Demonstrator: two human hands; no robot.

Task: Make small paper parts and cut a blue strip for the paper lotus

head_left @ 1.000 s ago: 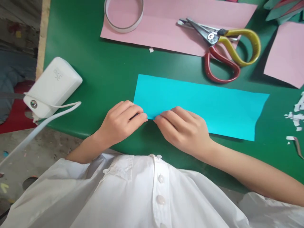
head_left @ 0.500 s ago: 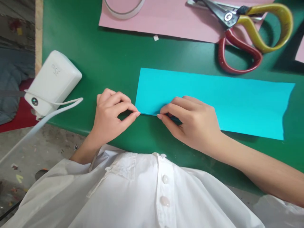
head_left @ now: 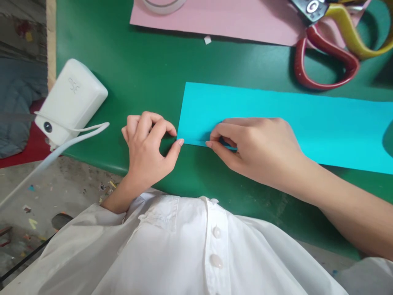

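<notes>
Left hand [head_left: 147, 149]: curled in narrow, knuckles up, thumb tip pressed to the near-left corner of the cyan paper strip [head_left: 291, 119]; forefinger tip just beside the strip's short left edge; cannot tell whether the corner is truly pinched.
Right hand [head_left: 260, 145]: closed narrowly on the strip's near long edge, forefinger on top, thumb tucked beneath (edge lifted a little, shadow under it); other fingers folded over the paper.
Cyan paper strip: long flat rectangle, matte, smooth, straight-cut; lies on the green table [head_left: 138, 73], running from the hands out to 3 o'clock and past the right edge of the view.
Green table: smooth, faintly glossy top, pale raw edge at 9 o'clock.
Pink paper [head_left: 230, 18]: flat matte sheet at 12 o'clock, well apart from the strip; bears a tape roll [head_left: 164, 10] at its left end, mostly cut off by the frame.
Scissors [head_left: 333, 50]: at 2 o'clock, one red loop handle and one yellow, glossy plastic; steel pivot with a round emblem, letter too small to read.
Power bank [head_left: 72, 100]: at 10 o'clock, white rounded block of smooth plastic, grey marking on top (turned away, unreadable).
Cable [head_left: 76, 140]: flat, white, joined to the power bank's near end, trailing off the table edge.
Shirt [head_left: 184, 246]: white woven cloth with pearly round buttons, at 6 o'clock.
</notes>
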